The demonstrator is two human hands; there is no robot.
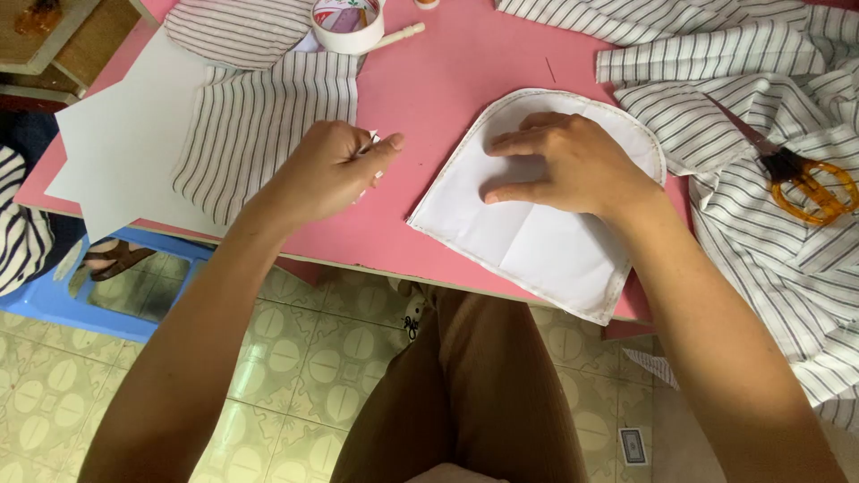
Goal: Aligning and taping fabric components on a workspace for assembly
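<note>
My right hand (564,165) lies flat, fingers spread, on a white rounded fabric piece (537,241) with a stitched striped edge, pressing it to the pink table (456,72). My left hand (331,170) hovers just left of that piece, its thumb and fingers pinched on a small white scrap (373,137) that barely shows. Next to the left hand lies a striped fabric panel (259,125) on top of a white paper pattern (116,152).
Orange-handled scissors (805,183) rest on a heap of striped cloth (769,107) at the right. A round white container (347,27) stands at the table's far edge. A blue plastic stool (98,304) sits on the tiled floor, lower left.
</note>
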